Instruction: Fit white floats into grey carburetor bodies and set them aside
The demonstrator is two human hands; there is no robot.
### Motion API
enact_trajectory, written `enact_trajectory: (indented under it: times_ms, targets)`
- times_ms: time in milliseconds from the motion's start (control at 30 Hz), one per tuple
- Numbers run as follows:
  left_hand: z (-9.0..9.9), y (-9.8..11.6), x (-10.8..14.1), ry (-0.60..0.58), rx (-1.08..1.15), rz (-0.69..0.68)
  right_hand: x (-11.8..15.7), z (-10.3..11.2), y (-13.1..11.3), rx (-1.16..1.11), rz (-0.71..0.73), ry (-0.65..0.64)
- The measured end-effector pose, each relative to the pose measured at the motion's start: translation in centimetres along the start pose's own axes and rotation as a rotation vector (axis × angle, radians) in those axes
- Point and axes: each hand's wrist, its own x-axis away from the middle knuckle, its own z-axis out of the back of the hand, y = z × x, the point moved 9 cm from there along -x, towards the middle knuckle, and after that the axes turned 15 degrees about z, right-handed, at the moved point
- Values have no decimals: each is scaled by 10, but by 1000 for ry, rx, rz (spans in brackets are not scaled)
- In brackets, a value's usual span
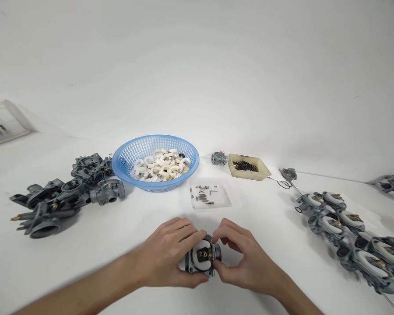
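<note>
A grey metal carburetor body [189,261] with a white U-shaped float [201,264] on its upper face sits between both hands at the front middle. My left hand [170,253] grips it from the left, thumb at the near edge and fingers over the far edge. On the right side, my right hand [246,258] has its thumb and forefinger at the float's brass hinge area, curled around the edge. Anything small between those fingertips is too small to make out.
Behind are a blue basket [156,187] of white floats, a clear tray [216,205] of small metal parts and a cream tray [249,175] of black rings. Carburetor bodies [72,188] lie left; several with floats [351,236] lie right. One body [219,158] stands behind.
</note>
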Motion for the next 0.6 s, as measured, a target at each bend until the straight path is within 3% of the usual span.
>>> enact_trajectory:
  times_ms: [600]
  targets:
    - [1,1,1,22,-2,-7,1,0,0,-6,21,-10]
